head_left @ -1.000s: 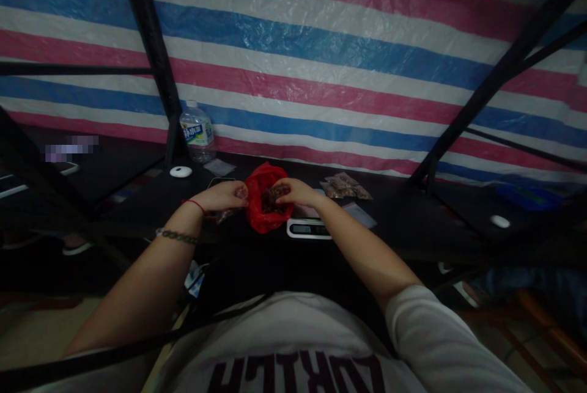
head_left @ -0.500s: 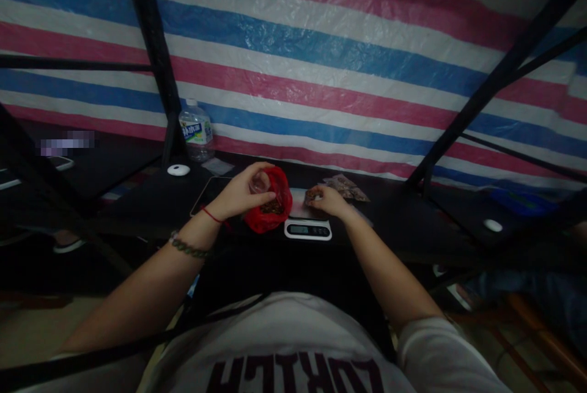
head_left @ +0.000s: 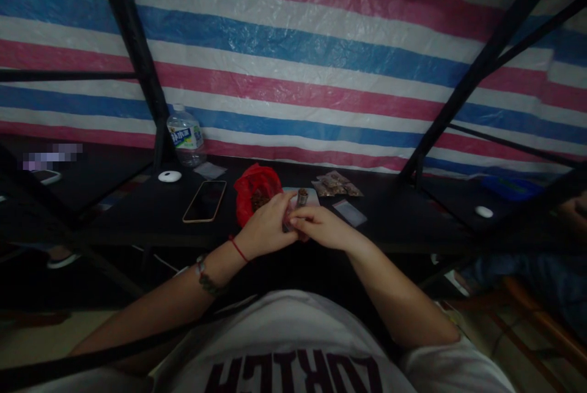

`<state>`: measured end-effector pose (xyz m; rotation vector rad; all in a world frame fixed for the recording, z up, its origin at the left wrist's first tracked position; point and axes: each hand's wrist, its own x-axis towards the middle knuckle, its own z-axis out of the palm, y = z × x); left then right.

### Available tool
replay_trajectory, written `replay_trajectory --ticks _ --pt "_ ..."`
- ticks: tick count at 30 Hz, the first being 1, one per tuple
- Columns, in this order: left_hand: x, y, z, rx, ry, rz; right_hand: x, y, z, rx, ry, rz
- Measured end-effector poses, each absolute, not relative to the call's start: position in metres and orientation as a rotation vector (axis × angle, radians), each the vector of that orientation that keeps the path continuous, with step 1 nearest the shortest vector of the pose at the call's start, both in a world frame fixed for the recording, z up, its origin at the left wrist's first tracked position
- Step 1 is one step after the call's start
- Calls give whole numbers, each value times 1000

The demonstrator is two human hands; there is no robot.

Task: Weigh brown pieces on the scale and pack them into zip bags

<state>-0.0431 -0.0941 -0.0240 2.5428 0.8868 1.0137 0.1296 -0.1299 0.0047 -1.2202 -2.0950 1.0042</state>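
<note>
My left hand (head_left: 270, 222) and my right hand (head_left: 323, 225) meet over the front of a small kitchen scale (head_left: 312, 198). Their fingertips close together around something small that looks clear, mostly hidden by the fingers. Just beyond the fingertips, a small clear container (head_left: 302, 194) with brown dried bits stands at the scale plate. To the left, partly behind my left hand, sits an open red plastic bag (head_left: 247, 188) of brown dried bits. The scale's display is covered by my hands.
Filled small clear bags (head_left: 337, 184) lie right of the scale, with a flat clear bag (head_left: 349, 213) in front. Leftward are a phone (head_left: 205, 202), a white oval object (head_left: 169, 176), another flat bag (head_left: 210, 170) and a bottle (head_left: 186, 136). Black frame posts (head_left: 144, 63) flank the striped sheet (head_left: 293, 75).
My left hand has left the red bag and moved right. My right hand has moved left and nearer, off the container. Both now meet in front of it, uncovering the phone and a flat bag.
</note>
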Motion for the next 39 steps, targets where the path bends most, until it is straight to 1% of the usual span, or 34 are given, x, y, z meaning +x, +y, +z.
replay_trajectory --ticks 3,6,14,19,23,27,30,32,36,39 --pt "-39 -103 -26 2632 871 981 124 -128 -2 -1327 -2155 847" --pt "-37 -106 -26 2680 863 952 124 -122 -6 -1337 -2180 682" --pt "-50 -84 -24 2794 815 719 149 -118 3 -1300 -2150 734" --pt "-53 -84 -20 2788 757 698 154 -118 8 -1257 -2142 737" --pt "-47 -93 -14 2640 703 815 140 -122 4 -1239 -2091 673" --pt "-44 -96 -13 2450 800 897 130 -124 5 -1200 -2046 631" --pt "-50 -88 -14 2288 840 935 138 -120 10 -1141 -1950 523" --pt "-57 -78 -14 2155 847 1038 151 -113 12 -1135 -1869 464" --pt "-75 -57 -8 1753 745 1296 174 -96 4 -1140 -1755 479" --pt "-88 -45 -2 1540 670 1352 172 -86 -5 -1164 -1778 500"
